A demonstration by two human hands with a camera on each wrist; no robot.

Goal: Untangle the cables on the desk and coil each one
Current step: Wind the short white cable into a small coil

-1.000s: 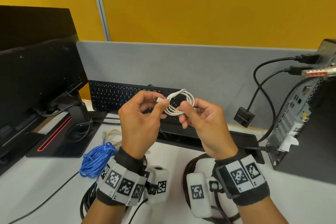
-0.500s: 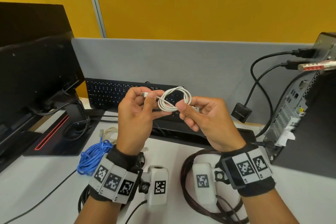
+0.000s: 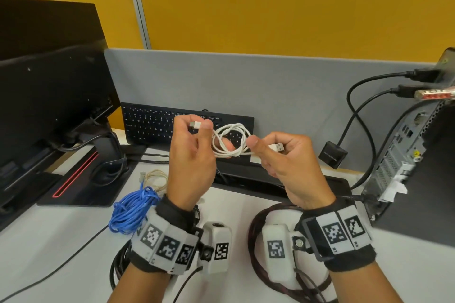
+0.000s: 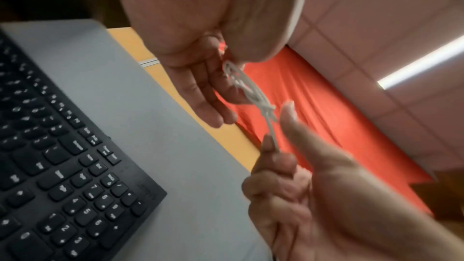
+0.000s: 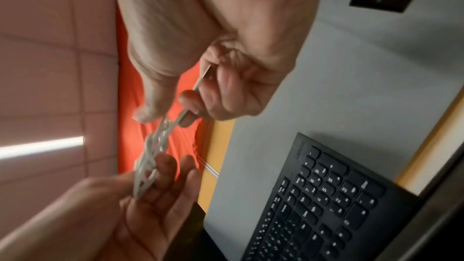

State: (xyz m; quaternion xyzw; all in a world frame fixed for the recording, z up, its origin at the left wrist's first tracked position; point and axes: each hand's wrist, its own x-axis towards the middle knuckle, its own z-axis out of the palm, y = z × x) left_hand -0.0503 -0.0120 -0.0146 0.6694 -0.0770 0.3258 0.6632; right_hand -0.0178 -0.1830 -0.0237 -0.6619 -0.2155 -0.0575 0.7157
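Note:
A white USB cable (image 3: 231,140) hangs in a small loose coil between both hands, above the keyboard. My left hand (image 3: 197,128) pinches its small connector (image 3: 195,125) between thumb and forefinger. My right hand (image 3: 261,149) grips the strand just behind the USB-A plug (image 3: 277,147), which sticks out to the right. In the left wrist view the white cable (image 4: 251,90) runs from the left fingers (image 4: 200,90) down to the right hand (image 4: 283,166). In the right wrist view the white cable (image 5: 155,146) stretches from the right fingers (image 5: 220,96) to the left hand (image 5: 155,192).
A coiled blue cable (image 3: 133,206) and a thin beige cable (image 3: 155,177) lie on the desk left of my left wrist. A black cable (image 3: 118,265) and a dark braided cable (image 3: 253,241) lie under my wrists. Keyboard (image 3: 152,123), monitor (image 3: 49,96), PC tower (image 3: 406,155) surround.
The hands have drawn apart a little. The left hand has pulled the small connector out to the left, and the USB-A plug now shows past the right thumb. The coil sits looser.

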